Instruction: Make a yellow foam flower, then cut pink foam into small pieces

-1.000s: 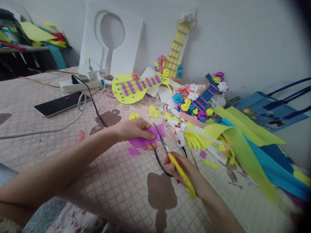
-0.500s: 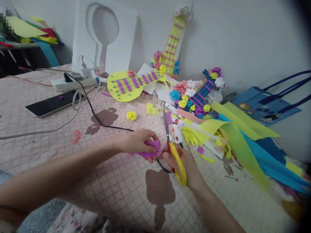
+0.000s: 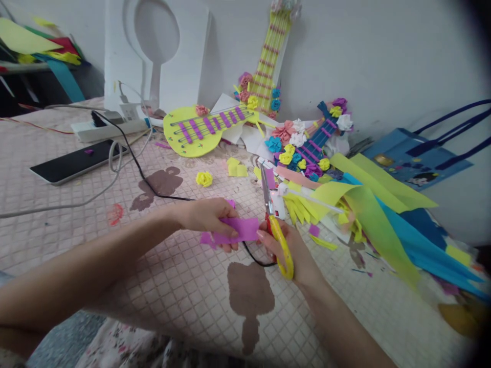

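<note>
Purple crepe paper [image 3: 242, 229] lies between the thumb and fingers of my left hand [image 3: 209, 220], which is closed on it. Its right end meets the fingertips of my right hand [image 3: 293, 250]. That hand is wrapped round a pair of scissors [image 3: 282, 240] with yellow and red handles, the blades pointing away from me and apart from the purple paper. A yellow paper flower [image 3: 204, 178] sits on the table beyond my left hand. Past the scissors is a white glue gun [image 3: 279, 205], partly hidden by the blades.
Decorated paper instruments, a yellow one [image 3: 195, 133] and a blue one [image 3: 316, 143], lie at the back. Yellow-green paper strips [image 3: 383, 225] spread to the right near a blue bag [image 3: 418, 158]. A tablet-like device [image 3: 76, 161], a power strip [image 3: 109, 130] and a black cable [image 3: 140, 176] occupy the left.
The purple paper has been stretched out flatter to the right, its end now at my right fingertips. The view has shifted slightly. The scissors stay in my right hand.
</note>
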Tool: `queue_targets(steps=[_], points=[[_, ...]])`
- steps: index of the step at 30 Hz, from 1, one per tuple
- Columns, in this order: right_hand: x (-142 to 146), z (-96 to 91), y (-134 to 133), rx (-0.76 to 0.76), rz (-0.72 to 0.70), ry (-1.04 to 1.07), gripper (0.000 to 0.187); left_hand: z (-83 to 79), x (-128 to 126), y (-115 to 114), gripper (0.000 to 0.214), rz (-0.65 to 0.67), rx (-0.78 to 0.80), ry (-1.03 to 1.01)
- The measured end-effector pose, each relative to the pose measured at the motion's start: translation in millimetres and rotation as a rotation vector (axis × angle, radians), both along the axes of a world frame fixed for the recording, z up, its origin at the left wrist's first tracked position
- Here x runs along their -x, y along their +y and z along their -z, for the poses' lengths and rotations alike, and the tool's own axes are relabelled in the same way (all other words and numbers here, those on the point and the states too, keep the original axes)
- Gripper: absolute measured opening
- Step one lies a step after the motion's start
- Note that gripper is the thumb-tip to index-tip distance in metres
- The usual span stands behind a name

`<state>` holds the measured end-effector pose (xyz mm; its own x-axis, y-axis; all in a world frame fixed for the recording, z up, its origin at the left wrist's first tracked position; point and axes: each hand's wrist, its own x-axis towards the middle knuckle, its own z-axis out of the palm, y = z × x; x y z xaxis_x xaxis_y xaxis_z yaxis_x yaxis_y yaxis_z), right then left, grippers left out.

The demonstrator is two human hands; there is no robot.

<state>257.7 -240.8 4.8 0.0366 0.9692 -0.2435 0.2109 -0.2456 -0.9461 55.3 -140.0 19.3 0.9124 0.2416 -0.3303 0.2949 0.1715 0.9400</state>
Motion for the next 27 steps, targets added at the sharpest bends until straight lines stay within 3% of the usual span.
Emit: queue_targets(steps=[6, 13, 22, 27], points=[[1.0, -9.5, -8.4, -0.033, -0.179, -0.076, 0.051, -12.4, 10.4, 13.4, 0.021, -0.137, 0.003, -0.062], [-8.6, -5.3, -15.4, -0.08, -0.282, -0.088, 0.043, -24.5, 21.2, 20.2, 0.019, -0.263, -0.073, -0.122], [-4.3, 1.3, -18.5, -0.155, -0.225, -0.188, 0.024, -29.1, 17.2, 9.1, 0.011, -0.548, -0.251, -0.146], [-5.0, 0.5, -17.0, -0.184, -0.235, -0.35, 0.021, -28.6, 14.7, 4.1, 0.011, -0.549, -0.379, -0.131]])
